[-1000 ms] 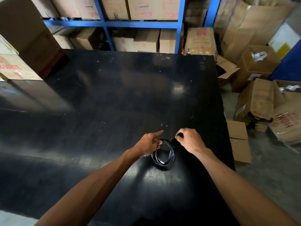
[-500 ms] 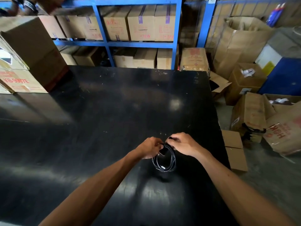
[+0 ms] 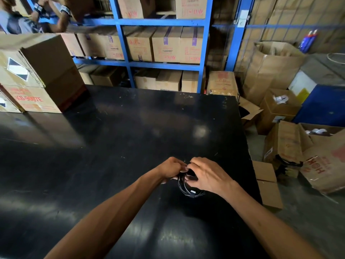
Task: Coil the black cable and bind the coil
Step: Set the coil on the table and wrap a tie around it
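Observation:
A small coil of black cable [image 3: 186, 190] hangs between my hands just above the black table [image 3: 115, 139], near its right edge. My left hand [image 3: 171, 168] grips the top left of the coil with closed fingers. My right hand [image 3: 206, 174] covers the top right of the coil, its fingertips pinching at the same spot where the left hand holds. A white connector tip shows on the lower loops. The upper part of the coil is hidden by my fingers.
Stacked cardboard boxes [image 3: 37, 75] stand on the table's far left corner. Blue shelving [image 3: 164, 62] with boxes runs behind the table. More cartons [image 3: 268, 186] lie on the floor right of the table edge. Another person [image 3: 28, 17] stands at the top left.
My hands have come together on the top of the coil; the right hand moved left over it. The camera has tilted up, showing more shelving.

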A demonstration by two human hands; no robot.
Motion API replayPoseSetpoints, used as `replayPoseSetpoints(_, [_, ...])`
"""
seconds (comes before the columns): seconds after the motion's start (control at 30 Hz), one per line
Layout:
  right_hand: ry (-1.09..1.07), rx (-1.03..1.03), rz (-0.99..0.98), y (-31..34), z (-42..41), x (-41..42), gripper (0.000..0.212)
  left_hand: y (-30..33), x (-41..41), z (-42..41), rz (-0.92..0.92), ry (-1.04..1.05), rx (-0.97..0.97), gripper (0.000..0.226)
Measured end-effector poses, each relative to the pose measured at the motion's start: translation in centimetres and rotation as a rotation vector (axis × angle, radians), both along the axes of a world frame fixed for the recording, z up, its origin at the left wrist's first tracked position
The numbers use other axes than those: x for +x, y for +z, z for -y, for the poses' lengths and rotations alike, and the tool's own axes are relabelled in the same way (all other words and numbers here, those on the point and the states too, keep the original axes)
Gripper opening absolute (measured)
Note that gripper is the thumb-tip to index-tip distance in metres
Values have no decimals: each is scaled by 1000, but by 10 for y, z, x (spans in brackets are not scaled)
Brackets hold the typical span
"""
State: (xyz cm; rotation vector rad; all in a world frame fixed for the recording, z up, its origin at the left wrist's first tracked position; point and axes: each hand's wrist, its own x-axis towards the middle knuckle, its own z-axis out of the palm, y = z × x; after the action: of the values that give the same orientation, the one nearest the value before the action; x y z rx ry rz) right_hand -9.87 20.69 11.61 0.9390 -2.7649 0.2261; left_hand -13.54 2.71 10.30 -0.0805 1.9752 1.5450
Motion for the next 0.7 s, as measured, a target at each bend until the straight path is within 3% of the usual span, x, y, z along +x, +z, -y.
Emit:
replayPoseSetpoints(0.13, [34, 33, -81, 1, 0, 2, 21, 5, 0, 3, 6, -32, 62, 23])
replayPoseSetpoints(0.27, [-7, -87, -43, -4, -3, 3, 15, 4, 4, 13, -185, -163, -37, 22])
replayPoseSetpoints(0.4, [-170, -424, 206, -11, -6, 3, 11, 0, 12, 20, -312, -208, -76, 23])
replayPoseSetpoints(0.5, [-339, -542, 481, -12, -4, 2, 46, -3, 14, 20, -342, -205, -105, 23])
replayPoseSetpoints(0.53, [-394, -557, 558, -12, -4, -1, 46, -4, 14, 20, -339, -219, -116, 23])
replayPoseSetpoints(0.6, [-485, -592, 663, -13, -4, -3, 24, -4, 14, 17, -345, -247, -152, 22])
replayPoseSetpoints(0.67, [-562, -562, 670, -16, -3, -5, 16, -7, 13, 13, -355, -204, -191, 25])
replayPoseSetpoints(0.7, [-594, -518, 650, -18, -4, -6, 19, -7, 12, 11, -322, -155, -191, 37])
